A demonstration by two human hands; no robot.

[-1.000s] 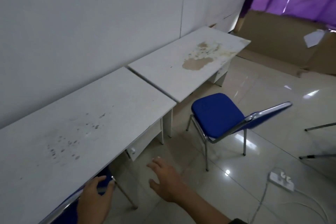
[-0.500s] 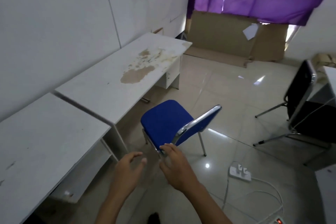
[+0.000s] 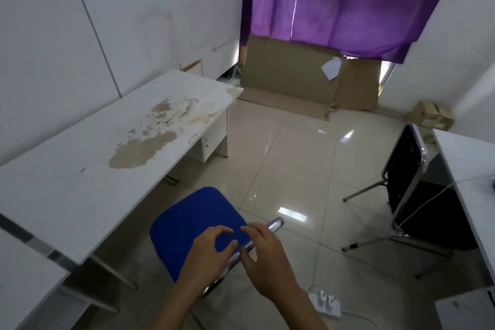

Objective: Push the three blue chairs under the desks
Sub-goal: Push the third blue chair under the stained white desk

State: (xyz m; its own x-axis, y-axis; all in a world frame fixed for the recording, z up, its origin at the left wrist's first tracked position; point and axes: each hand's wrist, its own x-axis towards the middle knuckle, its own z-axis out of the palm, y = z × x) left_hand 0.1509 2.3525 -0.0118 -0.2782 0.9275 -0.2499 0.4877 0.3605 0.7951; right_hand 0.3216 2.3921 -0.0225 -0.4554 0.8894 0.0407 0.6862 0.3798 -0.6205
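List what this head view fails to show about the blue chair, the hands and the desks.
- Blue chair: backrest mostly covered by both hands; legs hidden beneath the seat.
- Left hand and right hand: motion-blurred, so a closed grip on the chrome top rail cannot be confirmed.
- Stained desk: space underneath hidden by its top.
- Other blue chairs: outside the frame.

So we've got the chair (image 3: 195, 228) at bottom centre, just right of the desk (image 3: 101, 158) that fills the left side. Both our hands (image 3: 211, 252) (image 3: 263, 254) sit on its backrest. Another chair (image 3: 412, 177) is at the right edge, power strip (image 3: 325, 303) on the floor lower right, cardboard (image 3: 294, 78) at upper centre.
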